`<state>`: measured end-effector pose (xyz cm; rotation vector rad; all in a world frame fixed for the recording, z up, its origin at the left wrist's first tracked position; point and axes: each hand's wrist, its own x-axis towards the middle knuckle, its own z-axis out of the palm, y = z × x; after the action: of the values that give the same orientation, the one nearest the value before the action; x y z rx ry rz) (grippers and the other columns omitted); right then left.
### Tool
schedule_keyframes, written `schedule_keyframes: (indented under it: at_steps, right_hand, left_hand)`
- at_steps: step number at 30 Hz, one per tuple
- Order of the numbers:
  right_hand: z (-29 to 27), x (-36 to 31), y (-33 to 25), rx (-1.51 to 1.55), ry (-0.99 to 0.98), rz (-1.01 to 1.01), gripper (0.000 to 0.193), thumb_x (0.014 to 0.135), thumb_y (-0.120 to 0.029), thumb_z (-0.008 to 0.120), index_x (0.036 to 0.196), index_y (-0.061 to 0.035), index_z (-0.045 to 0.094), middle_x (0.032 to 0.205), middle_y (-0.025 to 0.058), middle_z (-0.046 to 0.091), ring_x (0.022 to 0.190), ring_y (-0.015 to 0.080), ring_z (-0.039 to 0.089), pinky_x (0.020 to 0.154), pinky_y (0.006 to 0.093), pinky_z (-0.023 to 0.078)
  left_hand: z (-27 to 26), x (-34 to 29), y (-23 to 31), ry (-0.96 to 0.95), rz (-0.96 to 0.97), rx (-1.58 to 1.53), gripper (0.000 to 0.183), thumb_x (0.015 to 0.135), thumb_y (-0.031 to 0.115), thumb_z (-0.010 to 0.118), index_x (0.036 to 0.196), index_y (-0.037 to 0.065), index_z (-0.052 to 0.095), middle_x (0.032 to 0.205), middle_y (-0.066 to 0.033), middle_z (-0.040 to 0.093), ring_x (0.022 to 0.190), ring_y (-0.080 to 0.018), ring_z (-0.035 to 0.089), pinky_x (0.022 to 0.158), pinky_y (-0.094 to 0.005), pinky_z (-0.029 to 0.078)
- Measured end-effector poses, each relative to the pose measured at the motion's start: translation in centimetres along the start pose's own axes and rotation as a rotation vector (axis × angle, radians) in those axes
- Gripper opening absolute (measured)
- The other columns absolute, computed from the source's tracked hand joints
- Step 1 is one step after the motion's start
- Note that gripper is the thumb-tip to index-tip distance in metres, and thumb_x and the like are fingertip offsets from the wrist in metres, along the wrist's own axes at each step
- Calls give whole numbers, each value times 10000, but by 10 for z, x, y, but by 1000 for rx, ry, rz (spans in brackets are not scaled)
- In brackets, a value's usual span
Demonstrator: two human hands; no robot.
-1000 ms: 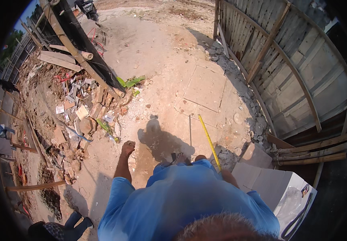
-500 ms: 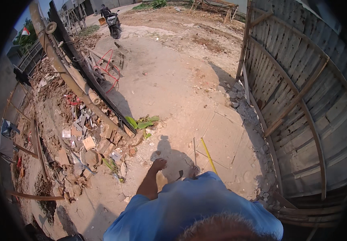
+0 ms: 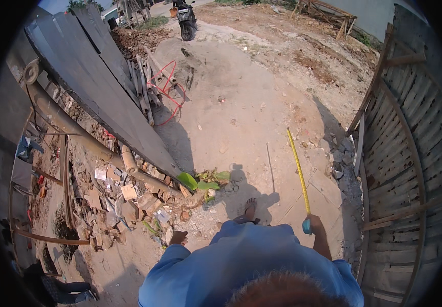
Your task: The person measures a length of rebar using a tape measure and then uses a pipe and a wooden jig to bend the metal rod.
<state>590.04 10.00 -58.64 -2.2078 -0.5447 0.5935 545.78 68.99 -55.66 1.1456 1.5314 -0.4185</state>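
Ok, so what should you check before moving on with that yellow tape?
1. Right hand grips the blue tape case: ok.
2. Yellow tape blade runs out straight ahead over the dirt ground, no kinks: ok.
3. Far tip of the blade hooked on or resting against something: cannot tell.
4. Left hand is free and holds nothing: ok.
5. Footing: the sandalled foot stands on flat dirt, but the rubble pile lies close on the left: not ok.
6. Room on the right: the wooden fence stands apart from the blade: ok.
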Motion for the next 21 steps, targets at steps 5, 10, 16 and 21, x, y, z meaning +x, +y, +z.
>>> schedule_keyframes:
  at_steps: [5,10,16,21]
  right_hand:
    - [38,98,15,-200,-182,130,245,809,-201,579,895,-4,696,808,187,680,726,353,669,675,443,550]
    - [43,185,-5,-146,-271,409,234,810,-195,582,903,-13,698,804,183,678,726,352,670,672,442,550]
    - [25,316,-10,-122,-284,522,223,812,-187,585,913,-25,700,800,178,677,727,351,670,668,441,549]
    - [-19,474,7,104,-180,806,214,814,-181,588,921,-34,702,796,174,676,728,350,671,665,440,549]
  left_hand:
    - [14,109,223,-92,507,117,300,875,355,651,888,56,675,713,-52,633,552,-178,605,506,-344,506]
    - [116,127,549,37,907,354,368,846,377,606,972,44,697,765,-117,691,673,-198,680,690,-347,530]
    - [253,97,760,-213,1004,43,326,873,305,576,1056,51,669,878,-72,681,747,-163,659,671,-315,514]
    - [242,179,800,-227,660,59,346,926,300,586,1172,56,594,947,-48,642,789,-140,634,660,-280,491]
